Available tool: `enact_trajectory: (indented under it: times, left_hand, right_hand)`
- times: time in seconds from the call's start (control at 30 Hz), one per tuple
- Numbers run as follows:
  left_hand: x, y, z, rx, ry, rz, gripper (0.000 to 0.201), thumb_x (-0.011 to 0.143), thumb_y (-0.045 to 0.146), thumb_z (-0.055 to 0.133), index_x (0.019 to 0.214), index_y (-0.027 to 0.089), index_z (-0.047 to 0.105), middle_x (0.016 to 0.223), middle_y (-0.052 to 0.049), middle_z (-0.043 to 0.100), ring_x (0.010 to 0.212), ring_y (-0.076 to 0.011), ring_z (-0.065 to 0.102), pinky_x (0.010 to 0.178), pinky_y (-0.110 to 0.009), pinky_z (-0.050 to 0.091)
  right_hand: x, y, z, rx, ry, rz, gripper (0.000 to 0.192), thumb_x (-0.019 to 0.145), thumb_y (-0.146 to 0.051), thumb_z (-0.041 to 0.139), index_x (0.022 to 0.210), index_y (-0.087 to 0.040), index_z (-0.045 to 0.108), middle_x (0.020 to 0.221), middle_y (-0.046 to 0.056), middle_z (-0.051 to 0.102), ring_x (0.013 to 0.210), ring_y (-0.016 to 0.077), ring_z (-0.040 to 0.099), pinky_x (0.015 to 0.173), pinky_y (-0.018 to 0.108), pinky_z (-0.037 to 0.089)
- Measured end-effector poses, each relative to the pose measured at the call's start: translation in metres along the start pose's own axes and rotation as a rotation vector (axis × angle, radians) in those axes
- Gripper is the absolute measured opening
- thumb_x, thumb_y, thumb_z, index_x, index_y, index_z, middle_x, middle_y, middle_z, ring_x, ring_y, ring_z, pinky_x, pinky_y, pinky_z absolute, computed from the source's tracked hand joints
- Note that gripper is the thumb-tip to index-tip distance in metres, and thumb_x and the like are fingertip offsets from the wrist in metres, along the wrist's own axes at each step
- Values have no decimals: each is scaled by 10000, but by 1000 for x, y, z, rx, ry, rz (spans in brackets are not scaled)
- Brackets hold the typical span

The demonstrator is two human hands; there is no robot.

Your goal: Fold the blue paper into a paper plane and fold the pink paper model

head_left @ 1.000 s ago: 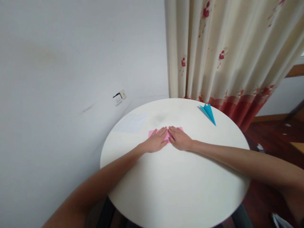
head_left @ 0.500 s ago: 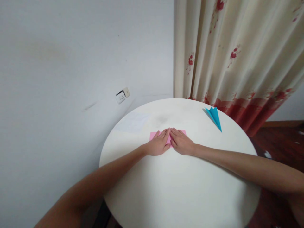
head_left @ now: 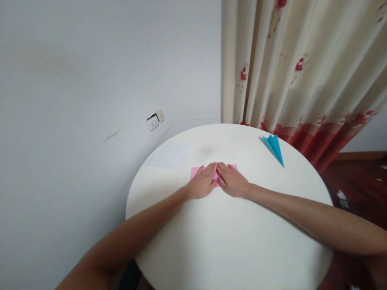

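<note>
A pink sheet of paper (head_left: 194, 172) lies flat on a round white table (head_left: 229, 241). My left hand (head_left: 203, 183) and my right hand (head_left: 231, 181) press down on it side by side, palms flat, fingers together, fingertips meeting near the paper's middle. The hands cover most of the sheet; only its left and right ends and a bit between the hands show. A folded blue paper plane (head_left: 274, 147) rests apart at the table's far right.
A white sheet (head_left: 168, 155) lies at the table's far left. A grey wall with a socket (head_left: 155, 120) stands behind. A cream curtain with red flowers (head_left: 302, 68) hangs at the back right. Dark wooden floor (head_left: 356, 181) shows to the right.
The hands stay pressed on the pink paper in the same pose. The head camera has shifted, so the scene sits slightly further right in the picture.
</note>
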State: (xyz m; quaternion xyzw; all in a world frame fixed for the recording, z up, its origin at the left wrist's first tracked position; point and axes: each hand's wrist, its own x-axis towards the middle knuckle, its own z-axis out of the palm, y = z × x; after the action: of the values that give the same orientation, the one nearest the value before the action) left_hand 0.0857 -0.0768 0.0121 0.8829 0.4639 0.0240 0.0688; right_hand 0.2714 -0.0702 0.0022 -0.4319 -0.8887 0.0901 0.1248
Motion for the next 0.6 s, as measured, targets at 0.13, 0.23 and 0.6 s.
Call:
enact_trajectory:
  times: [0.13, 0.23, 0.6]
  left_hand:
    - [-1, -1, 0, 6, 4, 4, 627, 1034, 395, 200, 1579, 96, 122, 1653, -158, 160, 1541, -224, 116, 1241, -448, 109]
    - [-1, -1, 1, 12, 7, 6, 626, 1034, 397, 202, 1576, 94, 130, 1652, -160, 169, 1541, -225, 122, 1241, -445, 108]
    - [-1, 2, 1, 43, -4, -17, 655, 1023, 405, 231, 1569, 50, 168, 1653, -176, 137, 1545, -248, 83, 1242, -473, 96]
  right_hand:
    - [0, 0, 0, 7, -7, 2, 626, 1001, -311, 318, 1551, -13, 289, 1611, 195, 281, 1512, 272, 231, 1230, 474, 204]
    - [0, 1, -1, 26, -10, 1, 632, 1000, -319, 329, 1557, -24, 280, 1612, 191, 282, 1511, 273, 235, 1230, 477, 201]
    - [-2, 2, 1, -22, -23, 18, 627, 1018, -351, 276, 1549, -18, 303, 1621, 184, 258, 1520, 277, 202, 1232, 482, 175]
